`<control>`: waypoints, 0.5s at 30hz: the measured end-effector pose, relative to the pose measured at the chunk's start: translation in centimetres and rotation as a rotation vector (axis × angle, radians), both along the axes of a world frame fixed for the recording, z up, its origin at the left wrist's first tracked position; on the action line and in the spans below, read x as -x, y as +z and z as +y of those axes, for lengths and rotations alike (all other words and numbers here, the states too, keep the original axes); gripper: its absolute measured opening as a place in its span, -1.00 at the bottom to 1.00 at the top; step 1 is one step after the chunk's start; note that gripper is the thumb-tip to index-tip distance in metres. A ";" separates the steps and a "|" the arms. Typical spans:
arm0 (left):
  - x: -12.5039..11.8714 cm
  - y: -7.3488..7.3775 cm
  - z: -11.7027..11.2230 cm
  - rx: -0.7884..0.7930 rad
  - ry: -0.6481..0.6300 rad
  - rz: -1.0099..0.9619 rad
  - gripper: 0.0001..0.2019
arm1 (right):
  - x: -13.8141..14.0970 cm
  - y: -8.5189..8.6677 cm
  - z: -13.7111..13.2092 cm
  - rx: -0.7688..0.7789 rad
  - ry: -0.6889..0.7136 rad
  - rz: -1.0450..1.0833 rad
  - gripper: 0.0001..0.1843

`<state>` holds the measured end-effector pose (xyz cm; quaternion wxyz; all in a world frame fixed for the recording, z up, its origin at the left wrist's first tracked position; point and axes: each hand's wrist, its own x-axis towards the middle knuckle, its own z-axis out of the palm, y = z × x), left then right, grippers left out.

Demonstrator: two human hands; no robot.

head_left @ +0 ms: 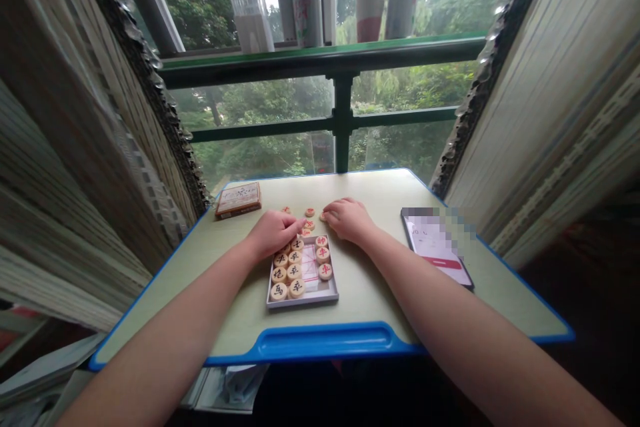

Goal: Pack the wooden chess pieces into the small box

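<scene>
A shallow grey box [320, 295] lies on the table in front of me, holding several round wooden chess pieces [294, 272] with red and black characters. My left hand [273, 232] rests at the box's far left corner, fingers curled, the fingertips pinching a piece at the rim. Beyond the box's far right corner, my right hand [349, 219] lies knuckles up with its fingers curled onto a loose piece. A few more loose pieces [309, 213] lie on the table between and beyond the hands.
The small green table has a blue rim [320, 342] with a groove at the near edge. The box lid [239, 199] lies at the far left, a phone [437, 247] at the right. Window bars and cans on a sill stand beyond; mats flank both sides.
</scene>
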<state>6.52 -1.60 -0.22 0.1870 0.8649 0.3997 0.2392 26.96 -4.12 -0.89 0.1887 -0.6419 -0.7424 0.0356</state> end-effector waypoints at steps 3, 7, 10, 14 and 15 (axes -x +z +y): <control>-0.1 0.1 -0.1 0.006 0.000 -0.009 -0.51 | 0.2 0.3 -0.2 -0.013 -0.038 0.002 -0.63; -0.2 0.0 -0.2 0.074 0.011 -0.042 -0.51 | 0.3 0.2 -0.3 -0.014 -0.024 0.010 -0.66; -0.1 -0.3 -0.1 0.161 0.055 -0.111 -0.52 | 0.2 0.0 -0.1 -0.013 -0.038 0.031 -0.69; -0.1 -0.7 0.4 0.264 0.125 -0.227 -0.51 | 0.3 -0.3 0.1 -0.048 -0.093 0.101 -0.71; -0.1 -0.7 0.5 0.280 0.130 -0.244 -0.51 | 0.4 -0.3 0.2 -0.054 -0.097 0.118 -0.72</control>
